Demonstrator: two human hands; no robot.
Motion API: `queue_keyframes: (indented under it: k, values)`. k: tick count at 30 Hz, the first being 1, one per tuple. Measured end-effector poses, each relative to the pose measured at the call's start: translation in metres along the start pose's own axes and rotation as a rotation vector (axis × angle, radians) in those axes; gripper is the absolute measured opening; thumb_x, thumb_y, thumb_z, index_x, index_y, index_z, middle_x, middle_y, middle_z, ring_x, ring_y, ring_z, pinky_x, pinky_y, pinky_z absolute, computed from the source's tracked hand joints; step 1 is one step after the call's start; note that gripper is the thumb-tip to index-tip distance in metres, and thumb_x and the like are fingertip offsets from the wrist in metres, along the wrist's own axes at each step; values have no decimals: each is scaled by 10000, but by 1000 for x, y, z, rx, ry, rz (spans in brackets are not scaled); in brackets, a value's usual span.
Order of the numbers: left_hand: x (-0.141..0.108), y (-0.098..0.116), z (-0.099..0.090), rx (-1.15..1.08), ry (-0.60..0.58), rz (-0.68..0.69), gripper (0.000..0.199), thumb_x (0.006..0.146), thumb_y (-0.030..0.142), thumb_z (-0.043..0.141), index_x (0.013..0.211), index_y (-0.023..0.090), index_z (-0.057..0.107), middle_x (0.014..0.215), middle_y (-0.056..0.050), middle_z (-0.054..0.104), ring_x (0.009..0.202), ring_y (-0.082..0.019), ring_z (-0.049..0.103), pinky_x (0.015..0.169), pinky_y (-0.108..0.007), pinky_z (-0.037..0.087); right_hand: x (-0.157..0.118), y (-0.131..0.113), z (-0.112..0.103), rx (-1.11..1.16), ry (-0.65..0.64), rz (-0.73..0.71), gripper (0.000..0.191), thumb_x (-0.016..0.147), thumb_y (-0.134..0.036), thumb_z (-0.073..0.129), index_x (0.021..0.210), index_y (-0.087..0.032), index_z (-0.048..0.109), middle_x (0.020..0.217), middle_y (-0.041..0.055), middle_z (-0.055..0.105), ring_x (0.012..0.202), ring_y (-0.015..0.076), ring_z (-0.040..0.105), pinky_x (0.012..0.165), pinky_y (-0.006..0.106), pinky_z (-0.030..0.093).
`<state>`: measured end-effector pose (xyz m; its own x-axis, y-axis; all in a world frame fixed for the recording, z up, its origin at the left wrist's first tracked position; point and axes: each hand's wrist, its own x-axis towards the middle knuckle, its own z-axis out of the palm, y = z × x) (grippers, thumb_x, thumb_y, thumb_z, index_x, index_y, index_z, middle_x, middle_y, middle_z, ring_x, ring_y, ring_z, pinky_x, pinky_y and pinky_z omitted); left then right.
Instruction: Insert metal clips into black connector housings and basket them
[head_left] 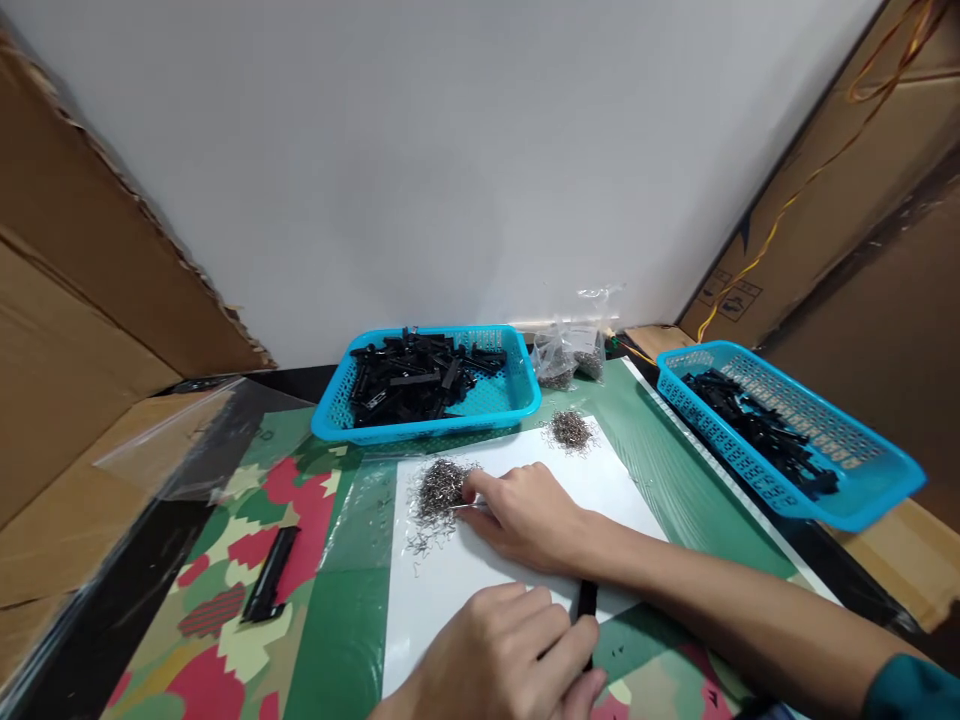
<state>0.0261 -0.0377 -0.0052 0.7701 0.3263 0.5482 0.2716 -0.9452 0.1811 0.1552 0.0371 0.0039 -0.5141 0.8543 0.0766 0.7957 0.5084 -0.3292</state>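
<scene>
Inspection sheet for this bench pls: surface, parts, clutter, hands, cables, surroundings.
Surface: white rectangular sheet on green covering with camouflage patches.
Parts: larger pile and smaller pile of wiry metal pieces on the sheet; black elongated plastic parts in left blue perforated plastic basket, more in a right one.
Clutter: lone black plastic part at left; clear plastic bags holding small pieces, behind.
Hands: left hand grips black strip, partly hidden; right hand pinches thin silver metal piece at larger pile.
Cables: yellow-orange wire, right.
Surroundings: white panel behind; brown cardboard both sides.
</scene>
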Motion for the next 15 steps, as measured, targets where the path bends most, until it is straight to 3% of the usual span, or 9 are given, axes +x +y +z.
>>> queue_keyframes:
  k: [5,11,15]
  values:
    - [1,1,-2,-49,-33,-5,200,992,163,517,1001,139,716,640,4,597,524,-200,544,452,-369,338,-2,10,-3,169,11,1,196,1027,-363,652,1155,-239,735,744,19,753,631,182,634,594,294,227]
    - [1,0,-8,-77,-63,-36,195,980,145,532,1047,129,714,673,-2,632,549,-204,570,464,-367,376,-1,16,-5,492,82,47,101,977,-209,696,1044,-185,768,590,-74,540,542,99,413,597,249,250]
    - [0,0,-10,-94,-67,-62,197,981,146,526,1056,134,708,678,-8,645,556,-194,582,483,-348,399,1,12,-10,645,50,57,48,956,-170,727,950,-166,775,564,-95,454,549,86,370,590,232,261]
